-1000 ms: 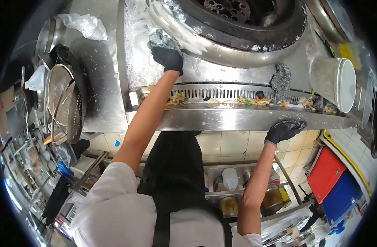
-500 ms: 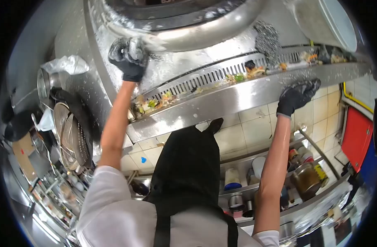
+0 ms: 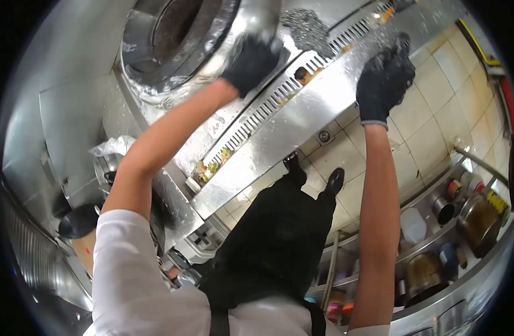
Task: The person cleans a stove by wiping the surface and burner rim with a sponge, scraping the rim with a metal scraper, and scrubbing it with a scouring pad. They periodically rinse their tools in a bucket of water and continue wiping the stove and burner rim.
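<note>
My left hand (image 3: 254, 63), in a black glove, is over the steel cooktop (image 3: 176, 151) beside the burner's rounded steel rim. Its fingers look closed, but motion smears them and what they hold is hidden. A grey metal scouring mesh (image 3: 306, 29) lies just beyond it, near the slotted drain strip (image 3: 262, 109). My right hand (image 3: 383, 81), in a wet black glove, is at the front steel ledge (image 3: 324, 98). Its fingers are curled and no object shows in it. The dark burner ring (image 3: 156, 47) carries whitish suds or residue.
Food scraps (image 3: 212, 168) lie along the drain strip. A crumpled clear plastic bag (image 3: 114, 145) sits at the left. A black wok (image 3: 79, 219) stands lower left. Low shelves with pots (image 3: 425, 274) and jars are at lower right, beyond the tiled floor (image 3: 431, 106).
The view has turned and shifted left. My left hand has moved from the ring's left side to its right, closer to the scouring mesh. My right hand's fingers are more curled.
</note>
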Demonstrator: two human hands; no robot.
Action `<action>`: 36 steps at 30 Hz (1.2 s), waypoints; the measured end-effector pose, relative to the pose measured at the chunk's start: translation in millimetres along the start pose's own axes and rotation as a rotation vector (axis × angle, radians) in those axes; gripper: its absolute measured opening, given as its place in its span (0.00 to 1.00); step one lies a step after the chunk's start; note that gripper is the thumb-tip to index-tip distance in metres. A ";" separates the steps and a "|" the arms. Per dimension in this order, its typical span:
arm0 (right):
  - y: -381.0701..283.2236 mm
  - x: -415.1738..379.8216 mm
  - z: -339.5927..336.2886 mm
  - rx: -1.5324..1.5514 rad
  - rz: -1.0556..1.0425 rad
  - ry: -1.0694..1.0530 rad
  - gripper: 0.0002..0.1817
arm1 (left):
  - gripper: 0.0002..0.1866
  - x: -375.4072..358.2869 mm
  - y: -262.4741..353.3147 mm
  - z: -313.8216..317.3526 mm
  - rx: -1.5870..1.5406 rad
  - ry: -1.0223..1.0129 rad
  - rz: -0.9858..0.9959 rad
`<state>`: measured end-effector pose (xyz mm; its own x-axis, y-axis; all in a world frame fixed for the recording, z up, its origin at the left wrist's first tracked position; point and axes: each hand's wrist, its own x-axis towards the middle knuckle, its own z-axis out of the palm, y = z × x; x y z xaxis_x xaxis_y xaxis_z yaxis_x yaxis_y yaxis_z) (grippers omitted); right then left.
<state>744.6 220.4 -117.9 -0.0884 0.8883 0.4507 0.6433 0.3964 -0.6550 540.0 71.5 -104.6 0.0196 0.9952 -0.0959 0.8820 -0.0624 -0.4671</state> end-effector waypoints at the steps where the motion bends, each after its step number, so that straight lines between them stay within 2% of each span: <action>1: 0.8 -2.9 -1.3 -0.031 0.000 -0.007 0.22 | 0.13 36.1 -7.4 -1.6 -0.065 0.111 -0.028; 3: -0.9 -9.8 -5.6 -0.069 0.087 -0.025 0.23 | 0.15 122.8 -37.9 39.5 0.056 0.230 -0.124; 4: -2.3 -9.7 -8.5 -0.130 0.135 -0.098 0.23 | 0.18 154.3 -47.7 49.3 0.243 0.243 -0.201; 5: -1.4 -5.7 -8.4 -0.183 0.176 -0.164 0.23 | 0.18 158.0 -50.5 64.1 0.251 0.255 -0.197; 7: 4.9 -6.8 -9.1 -0.174 0.177 -0.184 0.23 | 0.23 123.6 -40.4 44.7 0.033 0.248 -0.187; 8: 5.8 -6.8 -9.9 -0.165 0.174 -0.201 0.24 | 0.14 78.3 -12.2 -4.2 0.119 -0.250 -0.087; 9: 6.8 -9.9 -11.6 -0.152 0.176 -0.197 0.24 | 0.13 37.6 12.0 -15.8 0.004 -0.192 -0.224; 10: 8.9 -15.2 -13.0 -0.142 0.125 -0.190 0.26 | 0.12 -21.8 13.5 9.5 0.024 0.196 -0.049; 11: 10.8 -15.1 -13.0 -0.134 0.075 -0.168 0.29 | 0.13 -68.4 18.5 6.5 -0.040 0.106 -0.115; 12: 7.2 -15.4 -13.7 -0.126 0.079 -0.141 0.29 | 0.14 -97.8 19.2 -3.2 -0.009 0.135 -0.147; 14: -9.1 -24.3 -16.2 -0.158 0.154 -0.146 0.25 | 0.13 -149.5 2.2 22.7 -0.041 0.108 -0.192; 17: -26.9 -32.8 -13.9 -0.210 0.130 -0.073 0.26 | 0.14 -112.1 -9.4 5.6 -0.054 0.265 -0.286; 18: -28.2 -33.5 -12.8 -0.232 0.124 -0.047 0.26 | 0.15 -73.6 -12.5 -13.2 0.076 0.307 -0.288; 19: -28.3 -35.9 -13.0 -0.159 0.170 -0.086 0.28 | 0.13 -36.8 -16.6 -26.1 0.167 0.204 -0.306; 21: -34.7 -32.2 -16.2 -0.097 0.221 -0.153 0.29 | 0.12 44.4 -46.2 -34.5 -0.109 0.398 -0.233; 22: -35.4 -29.4 -15.6 -0.096 0.213 -0.160 0.29 | 0.10 72.1 -50.3 -24.3 -0.160 0.147 -0.343; 23: -34.4 -24.4 -16.1 -0.067 0.288 -0.211 0.29 | 0.12 84.1 -43.0 -16.8 0.025 0.255 -0.267; 24: -35.2 -16.1 -18.1 -0.038 0.353 -0.258 0.29 | 0.13 71.3 -31.7 -14.0 -0.014 0.087 -0.170; 25: -33.6 -16.3 -18.9 -0.077 0.245 -0.216 0.29 | 0.15 47.3 -14.5 -8.6 -0.205 0.158 -0.201; 26: -30.7 -14.8 -17.0 -0.080 0.222 -0.200 0.29 | 0.13 23.8 2.5 14.1 -0.060 0.207 -0.109; 27: -28.3 -16.1 -15.8 -0.132 0.208 -0.211 0.28 | 0.13 -6.6 16.1 4.9 -0.228 0.045 -0.136; 28: -29.9 -15.9 -17.7 -0.184 0.210 -0.222 0.28 | 0.12 -30.2 22.1 -13.3 -0.172 0.017 -0.222; 29: -34.7 -12.7 -21.7 -0.182 0.242 -0.253 0.27 | 0.12 -51.3 24.9 -14.0 -0.363 0.078 -0.371; 30: -35.5 -12.2 -20.0 -0.185 0.234 -0.245 0.27 | 0.10 -67.8 28.8 -32.3 -0.421 -0.009 -0.447; 31: -34.4 -15.1 -14.9 -0.178 0.246 -0.213 0.27 | 0.10 -89.4 22.2 -34.3 -0.433 -0.019 -0.369; 32: -37.4 -14.2 -13.1 -0.170 0.258 -0.177 0.26 | 0.10 -120.6 23.5 -4.4 -0.395 0.048 -0.368; 33: -44.1 -10.1 -20.6 -0.173 0.266 -0.237 0.26 | 0.11 -134.8 14.8 -19.1 -0.366 0.065 -0.244; 34: -48.0 -11.3 -22.5 -0.180 0.252 -0.215 0.26 | 0.15 -139.0 14.7 -37.8 -0.493 -0.074 -0.541; 35: -47.8 -20.1 -21.8 -0.190 0.222 -0.219 0.27 | 0.20 -153.3 14.9 -38.4 -0.696 -0.174 -0.729; 36: -47.9 -25.7 -23.0 -0.206 0.189 -0.215 0.28 | 0.22 -181.1 19.6 -23.9 -0.860 -0.039 -0.766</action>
<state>733.5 173.3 -84.1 -0.0971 0.9786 0.1813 0.8016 0.1849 -0.5686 565.0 -108.1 -75.4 -0.6612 0.7459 -0.0806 0.6859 0.6445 0.3379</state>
